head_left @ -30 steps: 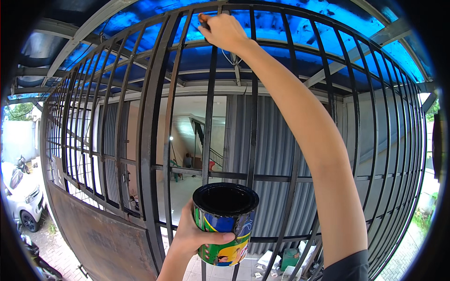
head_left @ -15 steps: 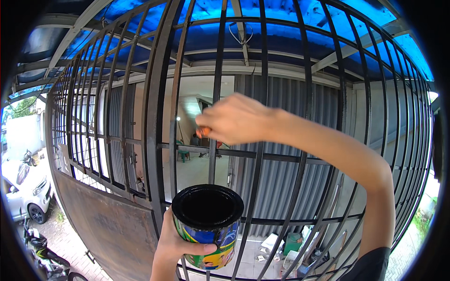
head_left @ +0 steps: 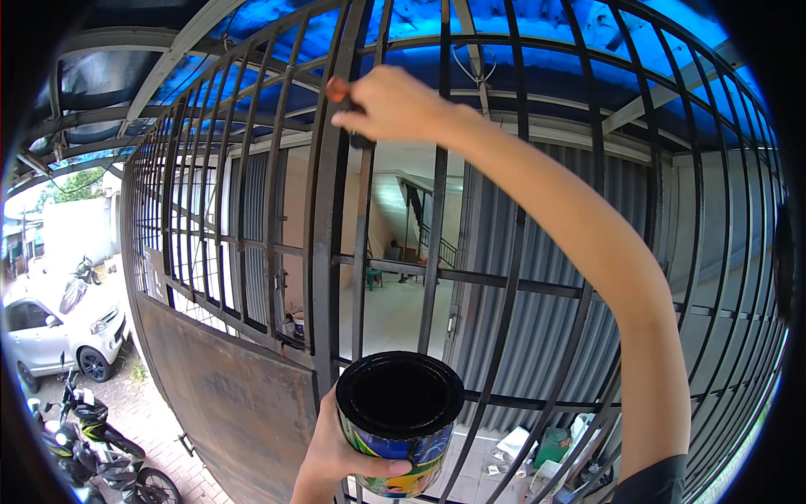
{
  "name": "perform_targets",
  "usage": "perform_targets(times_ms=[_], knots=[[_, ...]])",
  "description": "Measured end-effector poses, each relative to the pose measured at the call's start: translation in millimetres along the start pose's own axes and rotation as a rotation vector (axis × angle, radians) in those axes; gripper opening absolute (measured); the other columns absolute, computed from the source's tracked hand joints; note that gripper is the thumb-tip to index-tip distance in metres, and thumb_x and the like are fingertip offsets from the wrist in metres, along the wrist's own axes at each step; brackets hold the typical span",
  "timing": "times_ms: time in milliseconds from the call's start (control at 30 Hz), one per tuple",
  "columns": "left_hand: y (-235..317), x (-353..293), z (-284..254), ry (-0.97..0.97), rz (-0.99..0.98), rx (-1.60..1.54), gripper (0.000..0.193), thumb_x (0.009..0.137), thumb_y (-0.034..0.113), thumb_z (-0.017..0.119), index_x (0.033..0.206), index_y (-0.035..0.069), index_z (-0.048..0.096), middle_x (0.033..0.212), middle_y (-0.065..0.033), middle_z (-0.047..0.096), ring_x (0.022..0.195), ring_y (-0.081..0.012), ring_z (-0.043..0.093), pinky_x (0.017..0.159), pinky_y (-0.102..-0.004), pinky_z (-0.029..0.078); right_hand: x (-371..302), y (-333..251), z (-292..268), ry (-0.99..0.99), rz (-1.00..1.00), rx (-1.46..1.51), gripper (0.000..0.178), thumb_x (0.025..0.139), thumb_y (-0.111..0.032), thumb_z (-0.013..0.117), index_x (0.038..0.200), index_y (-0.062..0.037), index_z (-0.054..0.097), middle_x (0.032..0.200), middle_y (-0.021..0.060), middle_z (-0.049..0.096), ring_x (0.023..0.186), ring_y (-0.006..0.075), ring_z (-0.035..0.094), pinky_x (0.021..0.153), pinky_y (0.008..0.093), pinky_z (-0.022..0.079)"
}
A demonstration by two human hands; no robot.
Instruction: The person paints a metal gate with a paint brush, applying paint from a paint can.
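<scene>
The thin upright bar (head_left: 361, 239) stands ahead of both hands, just right of the thick post (head_left: 322, 252), its long axis running top to bottom. The right hand (head_left: 390, 105) is nearer its upper part, closed around an orange-ended tool, apparently a brush (head_left: 338, 89); whether this touches the bar I cannot tell. Well below, the left hand (head_left: 336, 454) grips an open paint can (head_left: 403, 427), dark inside. Compared with half a second ago, the right hand is higher above the crossbar (head_left: 474, 277).
</scene>
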State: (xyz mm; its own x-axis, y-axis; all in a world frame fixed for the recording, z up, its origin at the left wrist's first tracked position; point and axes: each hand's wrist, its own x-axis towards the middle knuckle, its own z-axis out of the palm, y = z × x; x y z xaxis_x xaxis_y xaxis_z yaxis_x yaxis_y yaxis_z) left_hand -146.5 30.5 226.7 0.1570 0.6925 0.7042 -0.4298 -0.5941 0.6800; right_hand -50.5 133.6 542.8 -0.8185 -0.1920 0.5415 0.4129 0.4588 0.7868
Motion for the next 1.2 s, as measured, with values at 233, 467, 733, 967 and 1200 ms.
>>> perform_targets(times_ms=[233, 467, 733, 967, 1200], knots=[[-2.4, -4.3, -16.8, 0.056, 0.008, 0.021, 0.084, 0.037, 0.017, 0.083, 0.111, -0.003, 0.049, 0.1, -0.0115, 0.059, 0.093, -0.0201, 0.056, 0.086, -0.0319, 0.042, 7.4, -9.6, 20.7, -0.203, 0.063, 0.003, 0.033, 0.08, -0.029, 0.058, 0.074, 0.0035, 0.061, 0.064, 0.0195, 0.058, 0.067, 0.0349, 0.06, 0.064, 0.0412, 0.049], [-12.2, -5.4, -29.3, 0.109, 0.023, -0.016, 0.081, 0.038, 0.015, 0.083, 0.109, -0.004, 0.05, 0.098, -0.0117, 0.06, 0.09, -0.0195, 0.058, 0.083, -0.0315, 0.045, 10.6, -20.4, 26.8, -0.213, -0.12, -0.175, 0.023, 0.086, -0.02, 0.05, 0.083, 0.0009, 0.06, 0.055, 0.0134, 0.055, 0.056, 0.0272, 0.059, 0.053, 0.0387, 0.048], [-11.1, -10.9, -32.0, 0.175, 0.0, 0.024, 0.08, 0.037, 0.015, 0.081, 0.109, -0.004, 0.051, 0.097, -0.0114, 0.061, 0.09, -0.0197, 0.058, 0.083, -0.0306, 0.045, -40.1, -90.7, 43.4, -0.45, -0.241, 0.208, 0.026, 0.085, -0.022, 0.051, 0.08, 0.0029, 0.059, 0.054, 0.0125, 0.054, 0.052, 0.0273, 0.059, 0.051, 0.0375, 0.048], [-10.5, -15.4, -34.4, 0.141, 0.003, 0.066, 0.083, 0.036, 0.015, 0.081, 0.11, -0.005, 0.05, 0.099, -0.0119, 0.06, 0.091, -0.02, 0.058, 0.083, -0.0312, 0.045, -3.8, -5.4, 15.9, -0.239, 0.122, -0.014, 0.026, 0.081, -0.021, 0.054, 0.068, 0.0007, 0.059, 0.059, 0.0133, 0.058, 0.061, 0.0301, 0.061, 0.057, 0.0384, 0.05], [-11.5, -18.3, -27.5, 0.127, 0.004, 0.023, 0.082, 0.037, 0.014, 0.081, 0.11, -0.006, 0.05, 0.099, -0.0123, 0.06, 0.089, -0.0198, 0.058, 0.081, -0.0305, 0.046, -13.1, -52.9, 24.2, -0.473, -0.188, -0.201, 0.012, 0.08, -0.007, 0.048, 0.082, 0.0, 0.058, 0.058, 0.0145, 0.056, 0.056, 0.0296, 0.059, 0.051, 0.0366, 0.05]])
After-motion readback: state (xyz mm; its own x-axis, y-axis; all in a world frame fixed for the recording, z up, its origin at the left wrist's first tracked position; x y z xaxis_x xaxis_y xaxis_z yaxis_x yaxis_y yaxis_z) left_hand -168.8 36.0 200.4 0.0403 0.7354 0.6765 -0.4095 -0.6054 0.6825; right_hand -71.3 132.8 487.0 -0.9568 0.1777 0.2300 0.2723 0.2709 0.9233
